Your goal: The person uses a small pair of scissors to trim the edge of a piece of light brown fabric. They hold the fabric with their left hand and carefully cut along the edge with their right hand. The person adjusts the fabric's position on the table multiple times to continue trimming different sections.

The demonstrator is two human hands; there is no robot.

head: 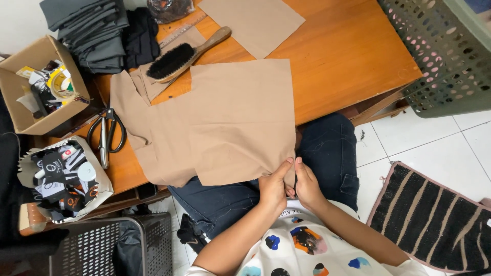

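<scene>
Tan fabric piece (240, 122), plain and matte, spread flat and mostly smooth across the near part of the orange wooden tabletop, overlapping other tan pieces at its left side. Near right corner hanging past the table edge over the lap, pinched and slightly puckered there

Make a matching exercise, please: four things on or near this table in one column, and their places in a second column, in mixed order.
Things:
1. brush
2. scissors
3. tan cloth
4. striped mat

Places:
A. on the tiled floor, at the right
B. corner pinched by the left hand and right hand
C. at the table's left edge, beside the cardboard box
D. near the stack of dark folded fabric

Pairs: 1-D, 2-C, 3-B, 4-A
</scene>
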